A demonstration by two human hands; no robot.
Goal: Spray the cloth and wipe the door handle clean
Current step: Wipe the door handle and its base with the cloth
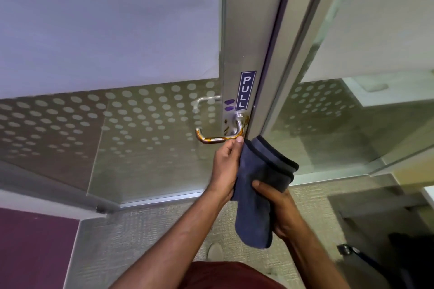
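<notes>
Both hands (226, 166) (279, 209) grip the cloth (260, 185) below the door handle (220, 135).

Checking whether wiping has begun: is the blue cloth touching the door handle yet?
Cannot tell. In the head view the cloth rises right beside the handle, but the left hand covers where they would meet.

Cloth (256, 197): dark blue-grey with darker edging. Door handle (220, 137): silver metal smeared with orange-brown streaks; sign (247, 91) above it: navy, white lettering "PULL". Glass door panel (117, 124): rows of pale frosted dots; door frame (246, 30): brushed silver.
</notes>
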